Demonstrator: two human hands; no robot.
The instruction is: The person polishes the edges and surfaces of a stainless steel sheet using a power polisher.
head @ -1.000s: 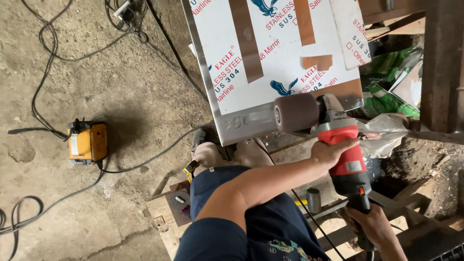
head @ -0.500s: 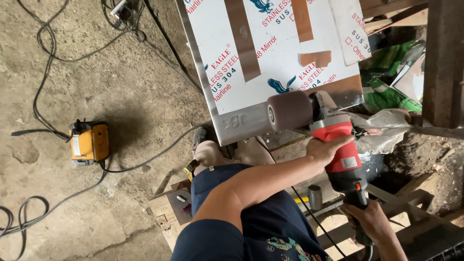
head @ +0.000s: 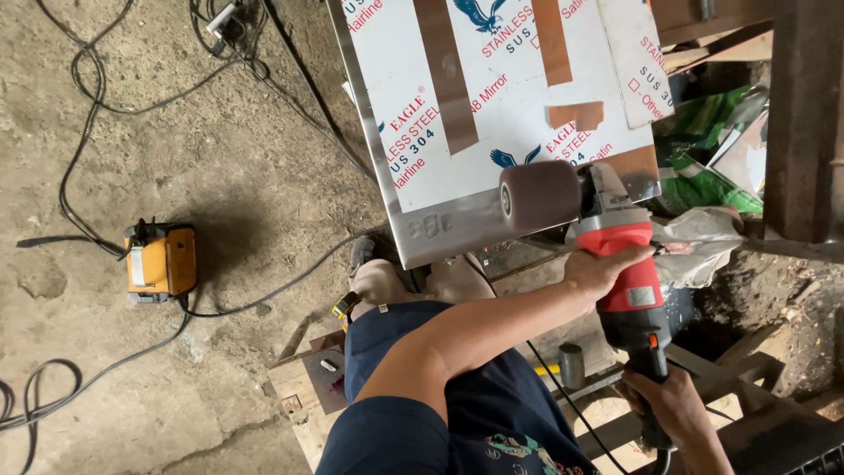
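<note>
My left hand (head: 607,271) grips the red body of a power polisher (head: 629,281) just behind its head. Around the tool's black rear handle, at the lower right, my right hand (head: 673,405) is closed. The brown drum wheel (head: 538,195) rests against the bare metal strip along the near edge of a stainless steel sheet (head: 457,230). White printed film with peeled brown strips covers the remainder of the sheet. My knees and dark blue shorts (head: 413,343) sit below the sheet.
A yellow box-shaped machine (head: 158,261) stands on the concrete floor at left, with black cables (head: 83,105) trailing around it. A wooden pallet (head: 303,387) lies under me, a hammer (head: 571,365) beside my leg. Green bags (head: 703,167) and a rusty beam (head: 800,114) crowd the right.
The polisher and both hands have shifted only slightly along the sheet's near edge. Both grips are the same.
</note>
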